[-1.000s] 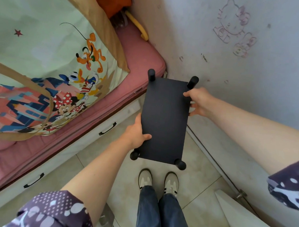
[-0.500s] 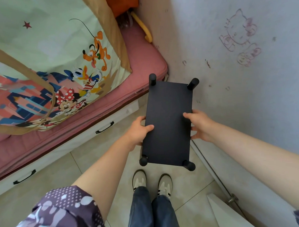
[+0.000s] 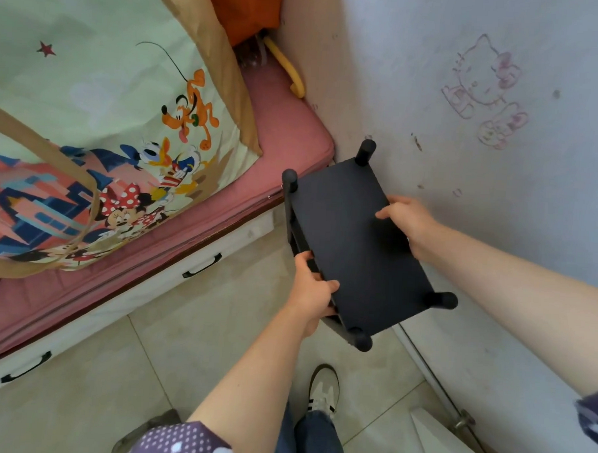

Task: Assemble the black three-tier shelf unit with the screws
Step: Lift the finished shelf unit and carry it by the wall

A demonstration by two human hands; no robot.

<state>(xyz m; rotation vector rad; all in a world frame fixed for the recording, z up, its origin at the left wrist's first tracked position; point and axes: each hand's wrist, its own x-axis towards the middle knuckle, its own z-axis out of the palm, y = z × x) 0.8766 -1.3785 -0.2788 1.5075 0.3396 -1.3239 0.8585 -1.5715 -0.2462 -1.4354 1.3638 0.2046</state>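
I hold the black shelf unit [image 3: 355,249] above the floor by the right wall, left hand [image 3: 313,290] and right hand [image 3: 405,220] fingers gripping its long edges; it seems rigid, light, best held there.

You wear a short-sleeved purple top with white dots and pale blotches, its left sleeve [image 3: 182,442] ending above the elbow and its right sleeve [image 3: 592,415] showing only at the frame edge. Both forearms and hands are bare. Your legs are in blue denim jeans [image 3: 310,442], and one white sneaker with dark stripes [image 3: 324,390] shows below.
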